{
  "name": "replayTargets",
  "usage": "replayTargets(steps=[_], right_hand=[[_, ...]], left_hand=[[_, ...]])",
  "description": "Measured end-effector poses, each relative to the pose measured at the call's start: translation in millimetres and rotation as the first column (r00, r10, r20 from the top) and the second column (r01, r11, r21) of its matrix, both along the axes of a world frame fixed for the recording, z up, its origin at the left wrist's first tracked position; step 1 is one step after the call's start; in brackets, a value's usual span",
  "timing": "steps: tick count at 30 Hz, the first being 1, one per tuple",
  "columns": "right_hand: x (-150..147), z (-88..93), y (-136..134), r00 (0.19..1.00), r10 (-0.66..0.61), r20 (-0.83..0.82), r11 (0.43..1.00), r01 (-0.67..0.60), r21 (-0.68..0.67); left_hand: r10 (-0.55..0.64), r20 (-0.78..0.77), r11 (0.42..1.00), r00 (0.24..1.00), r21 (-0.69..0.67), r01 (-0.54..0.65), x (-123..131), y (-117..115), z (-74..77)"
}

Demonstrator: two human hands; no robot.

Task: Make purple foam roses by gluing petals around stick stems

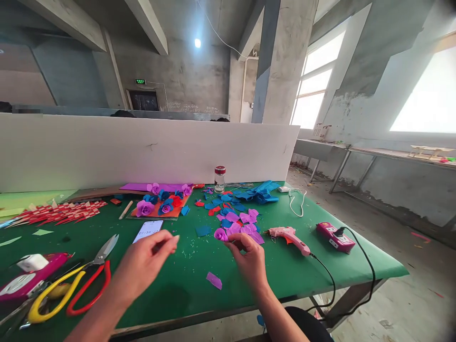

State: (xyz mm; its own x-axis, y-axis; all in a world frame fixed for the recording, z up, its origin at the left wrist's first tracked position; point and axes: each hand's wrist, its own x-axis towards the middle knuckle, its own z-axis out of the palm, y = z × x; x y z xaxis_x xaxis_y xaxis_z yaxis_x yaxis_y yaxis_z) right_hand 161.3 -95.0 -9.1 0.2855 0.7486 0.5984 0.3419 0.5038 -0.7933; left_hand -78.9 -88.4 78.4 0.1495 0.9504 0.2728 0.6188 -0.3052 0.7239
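My right hand (249, 259) is pinched closed on a small purple felt rose (220, 234) just above the green table (171, 285). My left hand (144, 263) hovers left of it, fingers curled together toward the thumb, with nothing visible in them. A loose purple felt piece (214, 280) lies between my wrists. Behind the rose lies a pile of purple felt petals (242, 221), with blue and red scraps (221, 202) further back. Finished purple and blue roses (156, 202) rest on an orange sheet.
A pink glue gun (288, 237) lies right of my right hand, its cord running to a pink power strip (335, 236). Scissors with yellow and red handles (76, 282) lie left, near a phone (147, 230). A glass jar (220, 178) stands by the white partition (142, 147).
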Motion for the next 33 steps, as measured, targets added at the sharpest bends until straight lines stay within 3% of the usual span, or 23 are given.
replayTargets(steps=[1, 3, 5, 8, 13, 15, 20, 23, 26, 29, 31, 33], right_hand=[[-0.3, -0.3, 0.2, 1.0, 0.013, 0.003, 1.0, -0.013, -0.002], [-0.5, -1.1, 0.8, 0.999, 0.048, -0.005, 0.998, -0.048, -0.026], [-0.9, -2.0, 1.1, 0.996, 0.088, -0.023, 0.994, -0.09, -0.059], [-3.6, -2.0, 0.2, 0.992, 0.118, -0.036, 0.991, -0.12, -0.066], [-11.4, -0.1, -1.3, 0.997, 0.057, -0.049, 0.998, -0.059, -0.039], [-15.8, -2.0, 0.0, 0.994, 0.058, -0.089, 0.994, -0.065, -0.085], [-32.1, -10.4, 2.9, 0.941, 0.145, -0.304, 0.948, -0.22, -0.23], [-28.9, -8.4, 4.6, 0.949, 0.168, -0.266, 0.937, -0.238, -0.255], [5.4, 1.1, 13.6, 0.97, 0.132, -0.203, 0.957, -0.178, -0.229], [65.7, 12.6, 32.5, 0.992, -0.071, -0.107, 0.979, 0.049, -0.196], [104.7, 18.7, 48.8, 0.972, -0.232, 0.042, 0.941, 0.235, -0.245], [131.2, 22.4, 66.9, 0.914, -0.247, 0.321, 0.878, 0.351, -0.324]], left_hand=[[-0.099, 0.051, 0.994, 0.994, -0.044, 0.101, 18.0, -0.5, 1.4], [-0.151, 0.182, 0.978, 0.972, -0.116, 0.174, 43.7, 3.8, -3.0], [-0.16, 0.23, 0.967, 0.96, -0.16, 0.2, 57.6, 12.6, -15.1], [-0.271, 0.292, 0.903, 0.917, -0.253, 0.347, 67.6, 23.9, -38.8], [-0.303, 0.616, 0.828, 0.727, -0.208, 0.521, 82.3, 18.7, -66.8], [-0.252, 0.673, 0.837, 0.695, -0.21, 0.506, 86.4, 13.8, -72.0], [-0.123, 0.655, 0.903, 0.746, -0.238, 0.357, 85.8, 12.9, -78.2], [-0.127, 0.622, 0.926, 0.772, -0.204, 0.317, 82.5, 18.1, -80.9], [-0.132, 0.577, 0.951, 0.806, -0.157, 0.268, 77.8, 23.5, -82.2], [-0.172, 0.575, 0.961, 0.8, -0.082, 0.265, 73.5, 25.3, -81.3], [-0.221, 0.607, 0.951, 0.763, -0.038, 0.306, 72.7, 23.2, -79.7], [-0.234, 0.633, 0.943, 0.738, -0.037, 0.331, 74.1, 19.4, -77.7]])
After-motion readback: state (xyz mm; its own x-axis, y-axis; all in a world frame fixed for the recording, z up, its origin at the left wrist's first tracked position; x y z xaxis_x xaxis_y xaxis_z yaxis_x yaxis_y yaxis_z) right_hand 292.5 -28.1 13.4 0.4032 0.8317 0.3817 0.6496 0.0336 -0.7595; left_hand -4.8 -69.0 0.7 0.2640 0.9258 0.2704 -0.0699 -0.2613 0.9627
